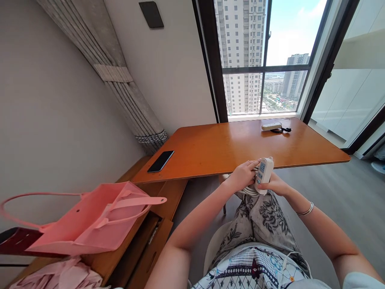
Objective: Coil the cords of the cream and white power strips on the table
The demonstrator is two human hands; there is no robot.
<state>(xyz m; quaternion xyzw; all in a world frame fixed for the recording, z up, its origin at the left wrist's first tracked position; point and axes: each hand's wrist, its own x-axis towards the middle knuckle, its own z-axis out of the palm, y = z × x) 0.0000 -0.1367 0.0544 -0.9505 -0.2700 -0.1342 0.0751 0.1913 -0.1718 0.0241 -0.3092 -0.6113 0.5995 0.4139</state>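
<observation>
I sit at the near edge of an orange-brown wooden table (228, 148). My right hand (275, 185) holds a small white power strip (264, 173) upright over my lap. The fingers of my left hand (244, 174) rest on its coiled white cable (248, 190) just left of the strip. Both hands are just below the table's front edge.
A black phone (161, 161) lies at the table's left corner. A second white power strip (271, 126) with a black cord lies at the far side by the window. A pink tote bag (93, 218) sits on a low wooden cabinet (150, 241) to my left.
</observation>
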